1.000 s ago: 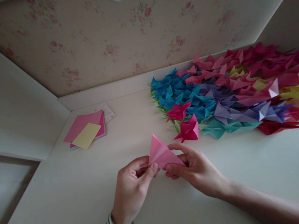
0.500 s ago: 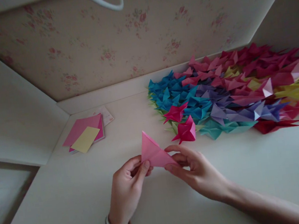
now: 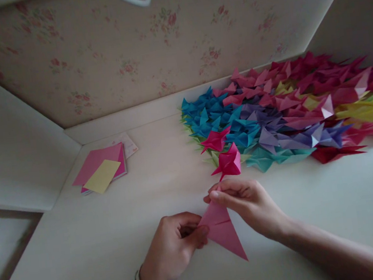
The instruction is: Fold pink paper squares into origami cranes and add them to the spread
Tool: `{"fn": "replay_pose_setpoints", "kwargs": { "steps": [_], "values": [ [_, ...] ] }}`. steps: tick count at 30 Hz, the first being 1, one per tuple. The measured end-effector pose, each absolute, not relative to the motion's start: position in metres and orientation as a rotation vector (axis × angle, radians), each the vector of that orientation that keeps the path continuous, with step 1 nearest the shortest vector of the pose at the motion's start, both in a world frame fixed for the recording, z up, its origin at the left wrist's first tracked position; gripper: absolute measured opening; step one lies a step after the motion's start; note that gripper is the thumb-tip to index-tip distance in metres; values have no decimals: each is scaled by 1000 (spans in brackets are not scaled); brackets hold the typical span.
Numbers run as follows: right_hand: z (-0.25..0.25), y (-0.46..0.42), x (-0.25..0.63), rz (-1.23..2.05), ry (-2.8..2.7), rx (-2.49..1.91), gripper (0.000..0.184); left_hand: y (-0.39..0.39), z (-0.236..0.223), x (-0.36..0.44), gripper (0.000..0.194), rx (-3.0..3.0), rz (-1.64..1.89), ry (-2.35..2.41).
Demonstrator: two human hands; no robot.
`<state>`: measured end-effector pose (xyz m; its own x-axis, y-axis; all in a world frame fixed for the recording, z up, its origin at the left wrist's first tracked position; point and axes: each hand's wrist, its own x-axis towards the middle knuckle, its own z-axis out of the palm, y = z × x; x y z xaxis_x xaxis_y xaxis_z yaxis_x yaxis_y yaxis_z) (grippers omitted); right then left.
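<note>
- Pink folded paper [image 3: 224,231], a flat triangle with a short darker line across it, sits at lower centre of the frame, one point aimed down and right.
- The left hand [image 3: 181,244] pinches its left corner, thumb on top, fingers curled beneath.
- The right hand [image 3: 248,205] grips its upper tip between thumb and fingers.
- Two magenta folded pieces [image 3: 230,161] lie just above the right hand.
- Blue, purple, pink, yellow and red folded pieces [image 3: 271,112] crowd the worktop [image 3: 117,238] at upper right.
- At left, a yellow sheet [image 3: 103,176] overlaps pink sheets [image 3: 91,162].
</note>
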<state>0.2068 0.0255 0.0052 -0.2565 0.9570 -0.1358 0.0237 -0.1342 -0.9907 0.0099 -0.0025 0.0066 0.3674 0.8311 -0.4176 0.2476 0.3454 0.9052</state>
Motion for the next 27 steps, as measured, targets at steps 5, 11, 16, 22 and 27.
{"fn": "replay_pose_setpoints", "kwargs": {
  "steps": [5,11,16,22,27],
  "values": [
    [4,31,213,1382,-1101,-1182,23,0,7,8,27,1212,527,1171],
    [1,26,202,1753,-1126,-988,33,0,8,5,24,1185,732,1263],
    [-4,23,194,1833,-1376,-1127,27,-2,9,6,19,1192,825,1293],
    [-6,24,196,1928,-1324,-1154,27,2,5,1,18,1199,903,1369],
    [1,24,203,1975,-1300,-1097,43,6,2,-7,16,1043,1052,1412]
  ]
}}
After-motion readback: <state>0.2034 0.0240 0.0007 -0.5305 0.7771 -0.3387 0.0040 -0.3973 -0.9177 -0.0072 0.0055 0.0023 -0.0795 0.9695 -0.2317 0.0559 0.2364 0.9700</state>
